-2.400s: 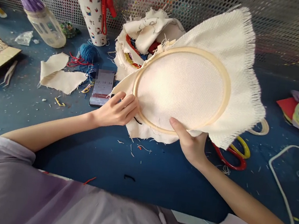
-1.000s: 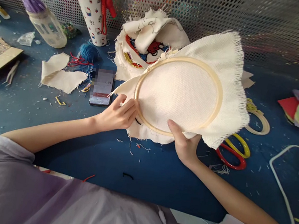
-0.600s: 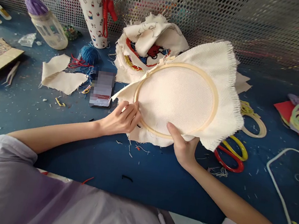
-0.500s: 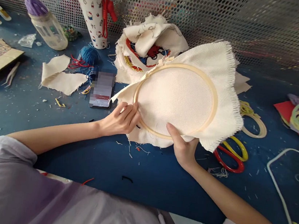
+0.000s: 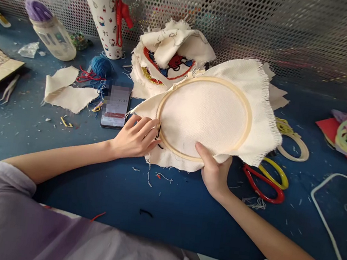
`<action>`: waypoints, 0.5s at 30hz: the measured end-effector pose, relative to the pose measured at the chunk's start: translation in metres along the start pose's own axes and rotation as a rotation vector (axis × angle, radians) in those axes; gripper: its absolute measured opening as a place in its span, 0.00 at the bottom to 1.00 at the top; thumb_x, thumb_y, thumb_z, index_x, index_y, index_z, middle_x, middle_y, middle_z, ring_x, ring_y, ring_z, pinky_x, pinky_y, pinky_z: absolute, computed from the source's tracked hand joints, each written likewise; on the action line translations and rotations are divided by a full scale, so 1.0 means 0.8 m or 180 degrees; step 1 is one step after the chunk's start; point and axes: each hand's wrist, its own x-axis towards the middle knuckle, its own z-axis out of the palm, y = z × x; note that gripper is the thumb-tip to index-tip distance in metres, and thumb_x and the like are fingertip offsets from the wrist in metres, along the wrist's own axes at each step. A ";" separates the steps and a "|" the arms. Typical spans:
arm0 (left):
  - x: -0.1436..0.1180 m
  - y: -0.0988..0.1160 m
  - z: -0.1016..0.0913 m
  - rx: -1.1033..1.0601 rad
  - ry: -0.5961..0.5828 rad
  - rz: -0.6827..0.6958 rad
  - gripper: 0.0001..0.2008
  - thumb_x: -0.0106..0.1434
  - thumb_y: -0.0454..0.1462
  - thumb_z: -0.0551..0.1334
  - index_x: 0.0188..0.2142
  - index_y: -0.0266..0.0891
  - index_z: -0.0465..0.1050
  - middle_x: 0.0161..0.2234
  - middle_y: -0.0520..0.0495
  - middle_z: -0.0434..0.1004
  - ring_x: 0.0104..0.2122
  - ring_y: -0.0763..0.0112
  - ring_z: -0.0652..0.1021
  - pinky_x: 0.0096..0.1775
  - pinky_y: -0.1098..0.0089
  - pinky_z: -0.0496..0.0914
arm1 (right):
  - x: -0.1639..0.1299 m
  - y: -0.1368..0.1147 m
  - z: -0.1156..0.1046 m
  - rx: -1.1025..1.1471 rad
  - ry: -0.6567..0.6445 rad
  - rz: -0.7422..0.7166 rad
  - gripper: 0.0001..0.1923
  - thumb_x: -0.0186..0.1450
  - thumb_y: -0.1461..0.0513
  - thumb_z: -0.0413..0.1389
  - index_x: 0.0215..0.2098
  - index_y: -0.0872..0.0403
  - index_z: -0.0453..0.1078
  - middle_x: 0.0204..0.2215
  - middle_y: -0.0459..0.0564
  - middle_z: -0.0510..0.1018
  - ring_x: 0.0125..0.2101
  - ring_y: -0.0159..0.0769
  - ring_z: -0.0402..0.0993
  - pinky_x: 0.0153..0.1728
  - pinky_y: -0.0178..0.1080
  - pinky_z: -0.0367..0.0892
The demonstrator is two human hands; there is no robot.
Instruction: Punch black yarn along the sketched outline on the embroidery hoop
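Note:
A round wooden embroidery hoop (image 5: 249, 114) holds a cream cloth (image 5: 204, 112) stretched flat, with the frayed outer edges spreading past the ring. My right hand (image 5: 217, 172) grips the hoop's lower edge, thumb on top of the cloth and the other fingers hidden beneath. At the hoop's left side, my left hand (image 5: 137, 138) has its fingers bent over the loose cloth margin and closed on it. Black thread or marks show by those fingertips. Left of that hand lies a phone (image 5: 115, 107) with its screen lit.
Behind the hoop sits bundled embroidered cloth (image 5: 173, 57). A tumbler (image 5: 106, 23), a purple-topped bottle (image 5: 53, 33) and blue yarn (image 5: 101, 67) stand farther left. Right are scissors (image 5: 268, 187), a spare ring (image 5: 301, 151) and a white hanger-like frame (image 5: 324, 218). A perforated metal screen (image 5: 254, 25) rises behind.
My left hand's fingers have shifted slightly left along the cloth margin, uncovering black thread or marks beside the ring. The hoop lies slightly flatter; my right hand keeps its grip.

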 end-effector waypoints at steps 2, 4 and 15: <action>0.001 0.001 -0.001 -0.0073 0.0048 -0.0092 0.06 0.65 0.38 0.60 0.34 0.36 0.67 0.41 0.37 0.78 0.35 0.61 0.76 0.34 0.63 0.64 | -0.002 0.002 -0.002 -0.0088 0.0028 -0.0081 0.20 0.57 0.58 0.65 0.48 0.48 0.74 0.44 0.50 0.82 0.52 0.49 0.75 0.59 0.57 0.66; 0.001 0.002 0.000 -0.0119 0.0105 -0.0182 0.05 0.64 0.37 0.60 0.36 0.37 0.68 0.40 0.40 0.77 0.34 0.63 0.73 0.33 0.64 0.63 | -0.004 0.006 -0.005 -0.0241 0.0007 -0.0149 0.20 0.58 0.57 0.64 0.49 0.46 0.74 0.43 0.49 0.82 0.51 0.48 0.75 0.59 0.56 0.66; -0.003 -0.010 -0.003 -0.1984 0.0252 0.0029 0.08 0.63 0.37 0.60 0.28 0.41 0.63 0.31 0.47 0.72 0.30 0.70 0.70 0.32 0.68 0.68 | -0.009 0.001 -0.021 -0.1006 -0.0417 -0.0559 0.19 0.65 0.55 0.57 0.55 0.41 0.70 0.51 0.49 0.78 0.55 0.47 0.72 0.60 0.54 0.66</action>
